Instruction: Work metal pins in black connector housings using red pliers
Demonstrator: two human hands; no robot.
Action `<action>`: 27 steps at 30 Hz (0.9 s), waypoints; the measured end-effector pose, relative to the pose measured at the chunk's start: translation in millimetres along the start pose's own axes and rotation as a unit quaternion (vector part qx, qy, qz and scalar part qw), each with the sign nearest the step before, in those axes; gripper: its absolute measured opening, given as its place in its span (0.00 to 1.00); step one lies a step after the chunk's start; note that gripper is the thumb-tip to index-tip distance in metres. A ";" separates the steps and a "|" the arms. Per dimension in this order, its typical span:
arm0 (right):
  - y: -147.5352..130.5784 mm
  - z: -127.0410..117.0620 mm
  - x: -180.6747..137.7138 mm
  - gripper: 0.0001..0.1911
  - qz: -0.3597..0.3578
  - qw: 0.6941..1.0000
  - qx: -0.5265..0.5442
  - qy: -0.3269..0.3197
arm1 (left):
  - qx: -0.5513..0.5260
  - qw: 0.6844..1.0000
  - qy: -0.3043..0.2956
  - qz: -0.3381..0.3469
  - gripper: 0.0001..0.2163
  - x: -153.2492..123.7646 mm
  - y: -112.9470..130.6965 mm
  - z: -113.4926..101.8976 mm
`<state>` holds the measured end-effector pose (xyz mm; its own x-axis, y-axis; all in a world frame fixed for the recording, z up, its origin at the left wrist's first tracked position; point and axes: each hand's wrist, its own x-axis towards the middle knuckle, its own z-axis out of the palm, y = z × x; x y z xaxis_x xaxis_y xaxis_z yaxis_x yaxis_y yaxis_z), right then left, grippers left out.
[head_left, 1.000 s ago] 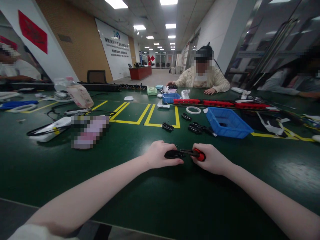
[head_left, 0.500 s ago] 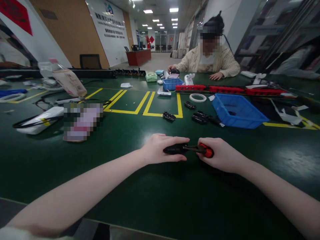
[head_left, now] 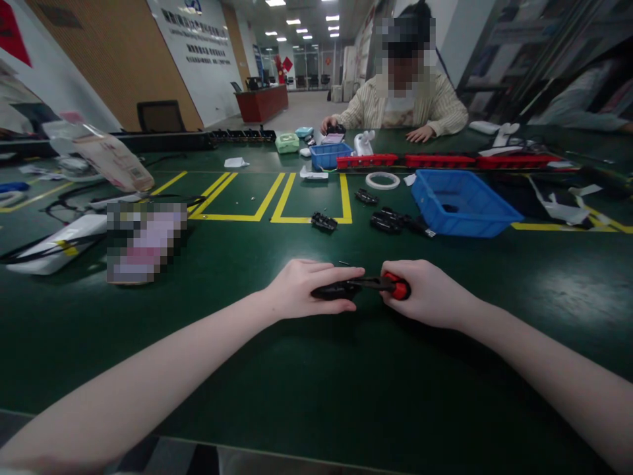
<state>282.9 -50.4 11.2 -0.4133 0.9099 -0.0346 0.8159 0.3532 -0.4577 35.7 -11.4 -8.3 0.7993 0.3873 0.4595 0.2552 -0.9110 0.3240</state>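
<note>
My left hand (head_left: pixel 297 290) is closed around a small black plastic part (head_left: pixel 333 291), held between the thumb and the fingers just above the green table (head_left: pixel 316 382). From the right, my right hand (head_left: pixel 428 290) grips pliers with red handles (head_left: pixel 399 286). Their dark jaws (head_left: pixel 370 283) reach to the right end of the black part and touch it; whether they are clamped on it I cannot tell. A thin metal pin (head_left: pixel 343 263) lies on the table just beyond my left fingers.
Several black parts (head_left: pixel 388 220) lie beyond my hands, beside a blue bin (head_left: pixel 467 204). A tape ring (head_left: pixel 382 181) and red strips (head_left: pixel 438 161) lie farther back. At left are a phone (head_left: pixel 148 244), a white case (head_left: pixel 59 244) and a bottle (head_left: pixel 111 158). A person (head_left: pixel 403 99) sits opposite.
The whole view has shifted, so things appear slightly higher and farther left. A thin pin now shows beyond my left fingers. Both hands keep their holds, the plier jaws still at the black part.
</note>
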 end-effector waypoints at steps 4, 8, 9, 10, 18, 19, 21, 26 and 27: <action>0.0 0.1 -0.1 0.05 -0.001 1.000 -0.002 -0.003 | 0.000 1.000 -0.008 0.006 0.21 0.6 0.8 -0.9; 0.3 0.4 0.1 0.04 -0.007 1.000 -0.003 0.002 | -0.017 1.000 -0.013 -0.010 0.21 1.6 2.3 -1.6; 0.2 0.5 0.2 0.04 -0.008 1.000 -0.002 0.006 | -0.027 0.999 -0.015 -0.018 0.21 1.9 2.7 -1.7; 0.2 0.6 0.3 0.04 -0.009 1.000 -0.001 0.009 | -0.036 0.999 -0.019 -0.029 0.22 2.1 3.0 -1.9; 1.3 2.9 0.2 0.05 -0.019 1.000 0.001 0.021 | -0.052 0.995 -0.035 -0.078 0.20 4.4 4.0 -1.8; 1.4 3.4 0.0 0.05 -0.021 1.000 -0.002 0.023 | -0.055 0.995 -0.036 -0.076 0.20 4.7 4.3 -1.9; 1.1 4.2 -0.4 0.05 -0.024 0.999 -0.004 0.023 | -0.060 0.995 -0.044 -0.073 0.20 5.3 5.0 -2.4; 0.0 4.8 -1.4 0.05 -0.026 0.999 -0.006 0.018 | -0.065 0.994 -0.060 -0.072 0.21 6.4 6.3 -3.6; 0.0 4.9 -1.5 0.05 -0.027 0.999 -0.007 0.018 | -0.066 0.993 -0.059 -0.071 0.20 6.4 6.2 -3.7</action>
<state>281.5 -52.8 6.9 -0.4417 0.8969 0.0214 0.7986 0.4040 -0.4462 40.5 -14.1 -0.3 0.8206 0.4845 0.3032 0.3026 -0.8183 0.4887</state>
